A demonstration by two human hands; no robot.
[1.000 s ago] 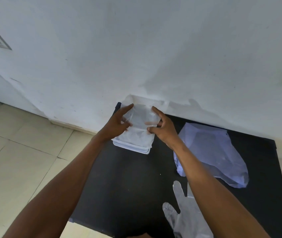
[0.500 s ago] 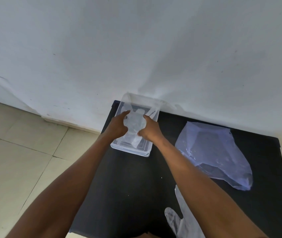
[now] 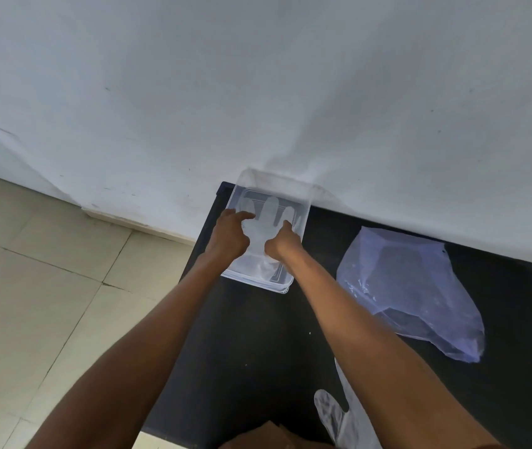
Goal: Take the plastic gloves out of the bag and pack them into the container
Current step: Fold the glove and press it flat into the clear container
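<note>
A clear plastic container (image 3: 304, 202) stands at the back left corner of the black table (image 3: 251, 335), against the white wall. A translucent plastic glove (image 3: 270, 213) lies flat inside it, its fingers pointing at the wall. My left hand (image 3: 229, 236) and my right hand (image 3: 282, 243) are both down in the container with curled fingers on the glove's palm, left and right of its middle. The pale bluish plastic bag (image 3: 410, 286) lies crumpled on the table to the right. A second glove (image 3: 332, 413) lies at the near edge, partly hidden under my right forearm.
The white wall (image 3: 258, 92) rises directly behind the container. Beige floor tiles (image 3: 31, 286) lie to the left, below the table's left edge. A brown object (image 3: 267, 437) shows at the bottom edge of the view.
The glove, held bunched above the container a second ago, has gone down into it and now lies spread flat. Both hands followed it down and forward.
</note>
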